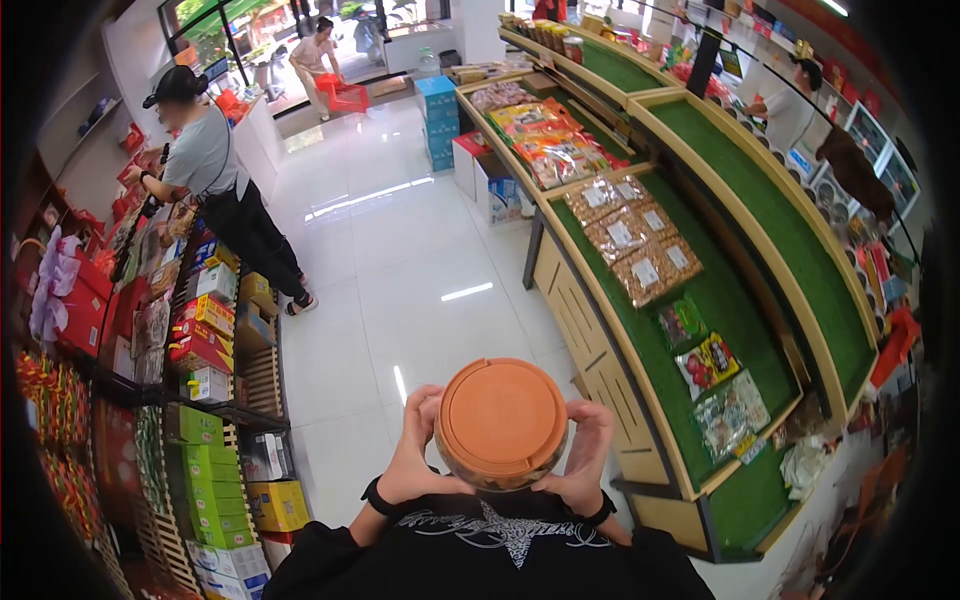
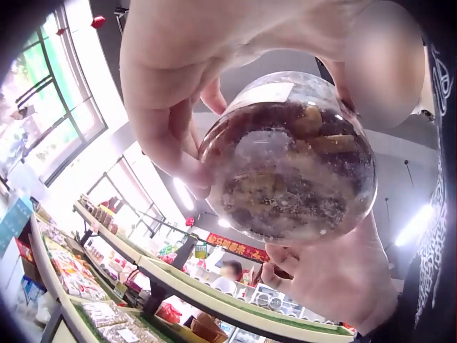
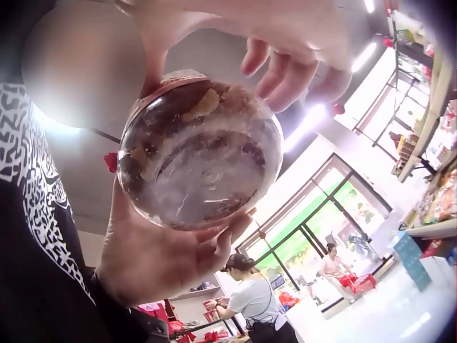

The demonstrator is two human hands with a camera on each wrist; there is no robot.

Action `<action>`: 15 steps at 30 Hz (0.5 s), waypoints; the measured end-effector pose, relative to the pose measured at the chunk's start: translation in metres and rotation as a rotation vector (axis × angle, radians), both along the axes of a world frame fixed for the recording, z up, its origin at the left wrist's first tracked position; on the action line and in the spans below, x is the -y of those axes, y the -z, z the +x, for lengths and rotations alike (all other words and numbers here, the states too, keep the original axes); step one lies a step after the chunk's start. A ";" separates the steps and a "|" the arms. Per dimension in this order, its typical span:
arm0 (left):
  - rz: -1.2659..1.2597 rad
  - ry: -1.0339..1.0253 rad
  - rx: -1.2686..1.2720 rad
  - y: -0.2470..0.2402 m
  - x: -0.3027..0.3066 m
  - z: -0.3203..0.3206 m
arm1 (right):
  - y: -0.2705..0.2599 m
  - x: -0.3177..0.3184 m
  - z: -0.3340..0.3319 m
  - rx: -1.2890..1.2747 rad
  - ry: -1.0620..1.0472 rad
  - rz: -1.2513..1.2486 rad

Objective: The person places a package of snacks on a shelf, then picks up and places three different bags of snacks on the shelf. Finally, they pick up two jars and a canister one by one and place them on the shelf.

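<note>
Between both hands, in front of the chest, is a clear round jar (image 2: 293, 175) with a broad orange lid (image 1: 503, 415). Seen from below in the wrist views, its glossy base shows dark brown and tan pieces inside. A pale label (image 2: 264, 94) is on its side. My left hand (image 1: 418, 450) grips the jar's left side, thumb toward the body. On the opposite side my right hand (image 1: 585, 458) holds it the same way, its curled fingers (image 3: 289, 78) along the wall. The jar is held up in the air, lid upward in the head view.
To the right runs a long green-lined display stand (image 1: 720, 270) with bagged goods (image 1: 630, 235). Shelves with green boxes (image 1: 215, 490) line the left. A tiled floor aisle (image 1: 400, 270) leads forward. One person (image 1: 215, 165) stands at the left shelves; another (image 1: 315, 65) bends over a red stool (image 1: 343, 95).
</note>
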State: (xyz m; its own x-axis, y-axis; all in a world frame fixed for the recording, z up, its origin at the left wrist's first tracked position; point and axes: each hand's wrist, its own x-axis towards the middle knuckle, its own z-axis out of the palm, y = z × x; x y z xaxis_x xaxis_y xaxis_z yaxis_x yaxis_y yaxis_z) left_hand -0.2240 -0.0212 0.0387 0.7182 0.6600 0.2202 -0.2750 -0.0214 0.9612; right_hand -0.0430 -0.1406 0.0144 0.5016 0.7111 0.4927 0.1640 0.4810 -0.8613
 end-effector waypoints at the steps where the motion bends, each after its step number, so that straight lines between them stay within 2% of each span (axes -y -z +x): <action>1: 0.055 0.018 -0.060 0.000 -0.008 0.007 | -0.003 -0.008 0.015 0.007 -0.013 0.011; 3: 0.118 0.026 -0.114 -0.004 -0.020 0.029 | -0.011 -0.022 0.050 0.328 -0.021 -0.073; 4: 0.076 -0.027 -0.049 -0.009 -0.023 0.044 | -0.013 -0.031 0.059 0.334 -0.028 -0.062; 6: 0.044 -0.078 0.022 -0.015 -0.033 0.068 | -0.017 -0.049 0.075 0.073 0.017 0.060; 7: 0.071 -0.071 0.025 -0.014 -0.040 0.079 | -0.020 -0.054 0.089 0.081 0.017 0.070; 9: 0.106 -0.067 0.041 -0.014 -0.055 0.101 | -0.024 -0.063 0.118 0.266 -0.065 -0.020; 10: 0.122 -0.040 0.006 -0.014 -0.062 0.109 | -0.025 -0.068 0.129 0.274 -0.067 -0.015; 12: 0.127 -0.019 -0.030 -0.012 -0.069 0.129 | -0.023 -0.078 0.143 0.232 0.056 0.056; 13: 0.112 -0.051 -0.005 -0.012 -0.071 0.138 | -0.022 -0.083 0.146 0.084 0.002 0.052; 15: 0.082 -0.082 0.012 -0.010 -0.076 0.152 | -0.021 -0.089 0.167 0.159 -0.039 -0.015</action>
State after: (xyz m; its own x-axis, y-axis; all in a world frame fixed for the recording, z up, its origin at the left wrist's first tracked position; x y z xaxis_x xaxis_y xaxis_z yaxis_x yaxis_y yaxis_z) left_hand -0.0721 0.0543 0.0488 0.6598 0.6958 0.2837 -0.2803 -0.1224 0.9521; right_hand 0.1237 -0.0518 0.0352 0.3898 0.7367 0.5526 0.2804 0.4766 -0.8332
